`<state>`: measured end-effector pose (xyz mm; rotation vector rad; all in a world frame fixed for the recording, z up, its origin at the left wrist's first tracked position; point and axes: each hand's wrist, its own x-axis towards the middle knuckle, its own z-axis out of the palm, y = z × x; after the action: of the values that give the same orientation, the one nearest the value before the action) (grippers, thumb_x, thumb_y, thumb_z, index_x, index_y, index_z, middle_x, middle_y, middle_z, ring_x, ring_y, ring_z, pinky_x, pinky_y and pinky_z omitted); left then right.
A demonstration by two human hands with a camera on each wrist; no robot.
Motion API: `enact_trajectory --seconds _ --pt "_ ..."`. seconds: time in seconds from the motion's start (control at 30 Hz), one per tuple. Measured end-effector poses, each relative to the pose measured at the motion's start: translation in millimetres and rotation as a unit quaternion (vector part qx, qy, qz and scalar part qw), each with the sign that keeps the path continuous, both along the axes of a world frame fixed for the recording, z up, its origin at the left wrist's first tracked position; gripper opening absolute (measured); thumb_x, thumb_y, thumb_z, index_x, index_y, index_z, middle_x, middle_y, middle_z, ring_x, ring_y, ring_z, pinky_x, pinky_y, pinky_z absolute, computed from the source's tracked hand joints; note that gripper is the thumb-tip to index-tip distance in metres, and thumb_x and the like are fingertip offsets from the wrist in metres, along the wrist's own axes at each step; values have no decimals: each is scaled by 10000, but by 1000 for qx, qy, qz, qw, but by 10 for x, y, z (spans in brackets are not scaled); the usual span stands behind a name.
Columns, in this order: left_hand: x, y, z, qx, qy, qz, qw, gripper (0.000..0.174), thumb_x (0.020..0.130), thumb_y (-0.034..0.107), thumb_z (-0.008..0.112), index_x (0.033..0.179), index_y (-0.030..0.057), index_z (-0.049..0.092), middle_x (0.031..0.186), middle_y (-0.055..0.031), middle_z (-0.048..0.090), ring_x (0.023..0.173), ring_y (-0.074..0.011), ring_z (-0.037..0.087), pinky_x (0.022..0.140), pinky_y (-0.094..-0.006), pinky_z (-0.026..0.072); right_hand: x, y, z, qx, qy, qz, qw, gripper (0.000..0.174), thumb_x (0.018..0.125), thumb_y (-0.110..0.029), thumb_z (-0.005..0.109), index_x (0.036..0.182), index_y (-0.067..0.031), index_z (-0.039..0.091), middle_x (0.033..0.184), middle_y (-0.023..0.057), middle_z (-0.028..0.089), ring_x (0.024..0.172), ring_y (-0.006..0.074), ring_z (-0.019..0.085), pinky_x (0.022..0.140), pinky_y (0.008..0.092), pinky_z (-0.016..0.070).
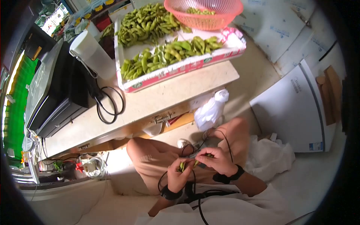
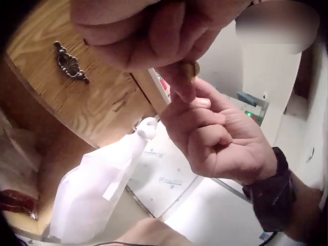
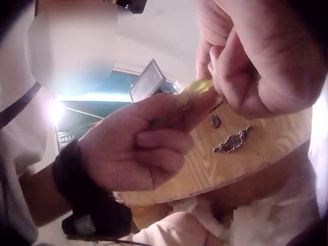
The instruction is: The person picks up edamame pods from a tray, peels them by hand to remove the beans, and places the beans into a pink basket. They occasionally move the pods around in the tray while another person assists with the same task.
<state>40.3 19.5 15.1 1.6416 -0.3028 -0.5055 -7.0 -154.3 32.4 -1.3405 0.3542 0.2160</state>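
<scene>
Both hands meet over the lap, fingertips close together. My left hand [image 1: 177, 176] holds green pods [image 1: 182, 166] between thumb and curled fingers. In the right wrist view the left hand [image 3: 138, 143] pinches a yellow-green pod [image 3: 197, 88], whose end reaches the fingertips of the right hand [image 3: 271, 61]. My right hand [image 1: 219, 161] is curled, with some green pods [image 1: 209, 155] in its fingers. In the left wrist view, the right hand [image 2: 220, 138] has its fingers curled, and a small yellowish piece [image 2: 190, 69] shows between the two hands' fingertips.
On the counter [image 1: 180, 86] stand a shallow box [image 1: 180, 70] of green pods, a pink basket [image 1: 210, 20], a white container [image 1: 92, 54] and a black machine [image 1: 62, 97]. A white bag [image 1: 212, 112] hangs at the drawers. A white appliance [image 1: 292, 108] stands at right.
</scene>
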Motion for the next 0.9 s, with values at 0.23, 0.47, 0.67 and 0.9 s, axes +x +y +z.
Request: enact_trajectory --seconds 0.23,0.47,0.67,0.9 --pt "83 -5 24 -174 192 40 965 138 916 47 537 1018 -42 571 874 -83 648 794 -96 589 720 -221 458 299 -134 346 -27 -77 9 997 146 891 -119 600 927 21 612 820 27 634 763 61 569 670 200 458" --pt "85 71 -111 -238 151 46 958 137 918 96 530 1014 3 560 836 -138 670 587 -53 501 512 -171 340 1280 -1002 1175 -383 -297 -257 836 132 842 -111 639 846 20 640 759 26 629 704 56 530 641 223 434" --pt "86 178 46 -221 188 28 956 151 915 103 541 992 -25 569 757 -128 652 678 -140 605 640 -220 453 2092 -1403 1397 -424 -337 -294 788 126 830 -105 651 838 20 638 741 48 642 680 84 567 623 266 456" --pt "117 335 -92 -202 209 -28 956 168 927 42 489 1032 -63 568 813 -147 662 775 -181 636 751 -285 489 2147 -1459 1171 -595 -379 -166 689 131 815 -119 643 841 9 636 735 123 617 667 285 597 623 343 458"
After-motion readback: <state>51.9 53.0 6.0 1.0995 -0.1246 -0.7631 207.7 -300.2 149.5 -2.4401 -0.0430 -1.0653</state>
